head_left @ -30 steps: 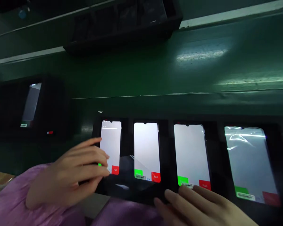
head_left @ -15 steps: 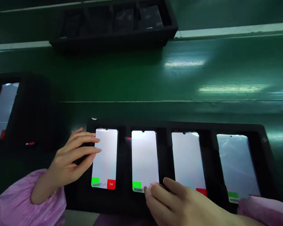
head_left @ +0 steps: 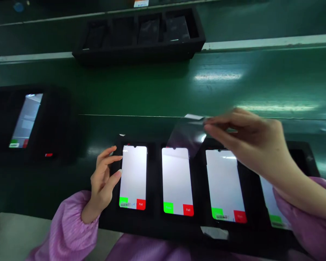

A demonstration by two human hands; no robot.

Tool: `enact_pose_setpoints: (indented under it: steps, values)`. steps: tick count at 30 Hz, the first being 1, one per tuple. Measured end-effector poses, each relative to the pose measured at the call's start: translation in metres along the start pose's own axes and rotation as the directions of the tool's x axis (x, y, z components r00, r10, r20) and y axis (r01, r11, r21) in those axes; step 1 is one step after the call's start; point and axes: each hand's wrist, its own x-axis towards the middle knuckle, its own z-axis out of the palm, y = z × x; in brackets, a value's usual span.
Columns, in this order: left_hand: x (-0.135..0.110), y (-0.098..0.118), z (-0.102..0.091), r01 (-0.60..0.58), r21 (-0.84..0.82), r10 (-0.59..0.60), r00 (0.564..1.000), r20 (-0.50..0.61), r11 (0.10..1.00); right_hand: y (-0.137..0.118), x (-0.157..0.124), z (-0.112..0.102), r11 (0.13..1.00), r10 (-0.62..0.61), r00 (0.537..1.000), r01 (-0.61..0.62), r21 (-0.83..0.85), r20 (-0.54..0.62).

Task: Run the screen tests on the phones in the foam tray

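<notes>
A black foam tray (head_left: 154, 224) on the green belt holds several phones with lit white screens. My left hand (head_left: 104, 181) rests at the left edge of the leftmost phone (head_left: 133, 175), fingers apart and touching its side. My right hand (head_left: 250, 141) is raised above the tray and pinches a thin clear film (head_left: 187, 132) that hangs over the top of the second phone (head_left: 177, 179). The third phone (head_left: 225, 183) lies under my right hand. My right forearm partly hides the fourth phone (head_left: 274, 206).
Another black tray (head_left: 141, 32) with dark phones sits at the far side of the green conveyor belt (head_left: 233, 87). A further lit phone (head_left: 25, 119) stands in a dark holder at the left. A small piece of film (head_left: 214, 232) lies on the tray's near edge.
My right hand has risen from the bottom of the second phone to above the tray, lifting a clear film off it. My left hand stays beside the leftmost phone.
</notes>
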Motion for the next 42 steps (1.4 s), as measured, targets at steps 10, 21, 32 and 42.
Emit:
enact_pose_setpoints:
  steps: [10,21,32,42]
  values:
    - [0.045,0.029,0.004,-0.415,0.538,0.308,0.909,0.281,0.733,-0.008,-0.026,-0.007,0.999,0.038,0.989,-0.034,0.034,-0.145]
    - [0.056,0.058,0.038,-0.649,0.41,0.432,0.747,0.506,0.641,0.0,-0.028,-0.004,0.985,0.102,0.987,-0.082,0.15,-0.126]
    - [0.066,0.059,0.065,-0.655,0.528,0.479,0.756,0.446,0.542,0.006,-0.033,-0.004,0.98,0.146,0.981,-0.126,0.151,-0.131]
    - [0.072,0.042,0.003,-0.41,0.662,0.293,0.912,0.287,0.628,-0.003,-0.04,-0.006,0.993,0.079,0.993,-0.07,0.095,-0.09]
